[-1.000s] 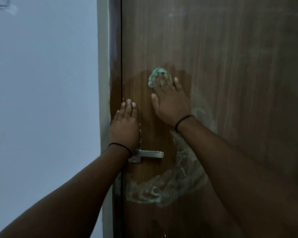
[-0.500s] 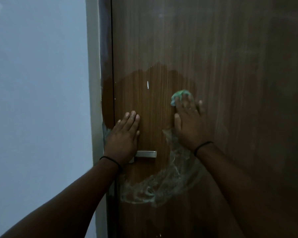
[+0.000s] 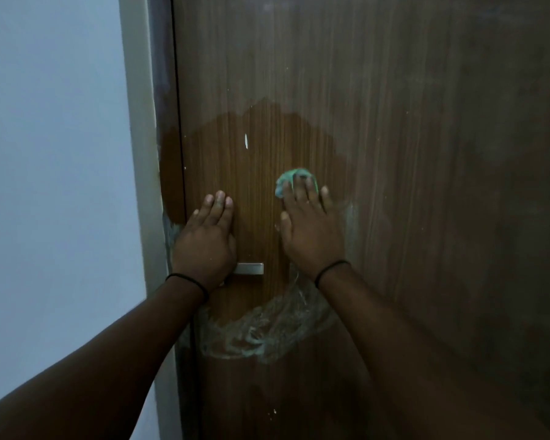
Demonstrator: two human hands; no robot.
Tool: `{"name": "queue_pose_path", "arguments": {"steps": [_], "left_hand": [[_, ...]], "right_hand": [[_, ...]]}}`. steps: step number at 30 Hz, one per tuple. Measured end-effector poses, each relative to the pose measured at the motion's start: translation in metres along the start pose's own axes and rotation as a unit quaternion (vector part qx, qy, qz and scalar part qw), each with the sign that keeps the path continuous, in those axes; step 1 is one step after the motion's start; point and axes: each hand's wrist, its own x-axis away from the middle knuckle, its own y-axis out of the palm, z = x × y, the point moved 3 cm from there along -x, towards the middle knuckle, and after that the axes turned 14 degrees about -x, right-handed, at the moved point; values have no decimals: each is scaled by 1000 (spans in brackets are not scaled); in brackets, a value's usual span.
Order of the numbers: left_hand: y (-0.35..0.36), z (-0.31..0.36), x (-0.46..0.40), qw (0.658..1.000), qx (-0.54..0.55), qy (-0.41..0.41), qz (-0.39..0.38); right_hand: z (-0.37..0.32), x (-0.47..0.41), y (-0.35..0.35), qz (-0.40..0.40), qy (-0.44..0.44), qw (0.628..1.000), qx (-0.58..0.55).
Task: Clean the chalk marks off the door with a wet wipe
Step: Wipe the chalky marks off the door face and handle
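Our left hand [image 3: 205,246] flat on the door [image 3: 394,122], right hand [image 3: 311,236] flat on the wet wipe [image 3: 287,180], we should scrub toward the apparently chalky smear [image 3: 267,335].

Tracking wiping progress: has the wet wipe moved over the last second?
Yes. The wet wipe slid down and rightward, closer to the door handle.

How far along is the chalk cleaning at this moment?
Done: the dark damp patch above the handle looks wiped. In hand: the right hand presses the wet wipe on the door; the left hand rests flat on it. Left: the smeared chalk band below the handle, residue by the frame, one white fleck.
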Motion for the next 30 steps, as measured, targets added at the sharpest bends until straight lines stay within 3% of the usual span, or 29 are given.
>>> {"name": "queue_pose_path", "arguments": {"steps": [2, 6, 8, 11, 16, 18, 21, 24, 27, 30], "left_hand": [[-2, 0, -1, 1000, -2, -1, -6], [3, 14, 2, 999, 16, -27, -13], [4, 19, 3, 999, 23, -42, -12], [4, 11, 4, 999, 22, -32, -5], [7, 12, 7, 999, 24, -23, -7], [7, 18, 6, 999, 32, -36, -4], [5, 14, 8, 999, 23, -34, -5], [7, 8, 11, 1000, 14, -15, -11], [10, 14, 10, 1000, 21, -17, -11], [9, 13, 10, 999, 21, -27, -6]], "right_hand": [[19, 24, -3, -32, -7, 999, 17], [32, -7, -17, 69, 97, 993, -7], [0, -13, -4, 41, 38, 998, -12], [-4, 33, 17, -70, -60, 996, 8], [37, 49, 5, 2, 68, 998, 7], [7, 42, 17, -12, 36, 999, -14], [-6, 63, 34, -98, -68, 993, 12], [25, 67, 23, -57, -31, 997, 29], [16, 50, 23, -25, 21, 999, 8], [12, 71, 29, -102, -95, 990, 35]]}}
